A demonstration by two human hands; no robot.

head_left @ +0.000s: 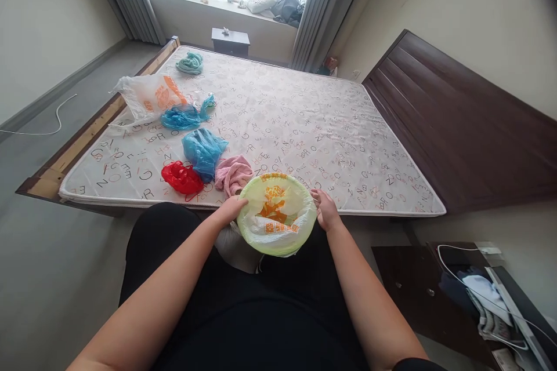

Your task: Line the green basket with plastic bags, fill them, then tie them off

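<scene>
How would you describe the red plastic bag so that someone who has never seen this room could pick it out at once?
Find the big bare mattress printed with scattered letters. Near its edge closest to the camera, a crumpled red plastic bag lies between a blue plastic bag and a pink towel. It is the only bright red thing on the mattress.

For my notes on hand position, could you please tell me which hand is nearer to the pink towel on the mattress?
Left. The left hand is just below the pink towel; the right hand is farther off, beyond the bag-lined green bowl.
</scene>
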